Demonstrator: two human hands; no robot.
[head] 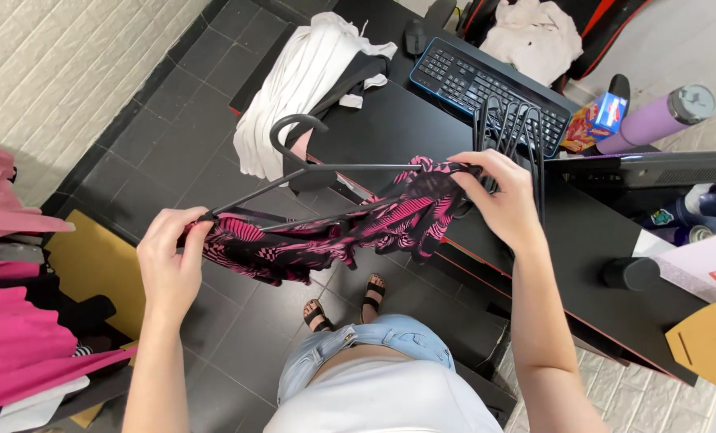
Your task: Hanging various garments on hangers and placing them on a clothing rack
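Left hand (169,261) pinches one end of a black hanger (326,172) together with the pink-and-black garment (334,232) draped on it. From there the hanger's long axis runs up and rightward above the dark desk (406,128) to the right hand (506,196), closed on the garment's other end, beside spare hangers (514,120).

The garment (350,228) is pink-and-black patterned on a black hanger (310,168), beside a lilac bottle (655,120).
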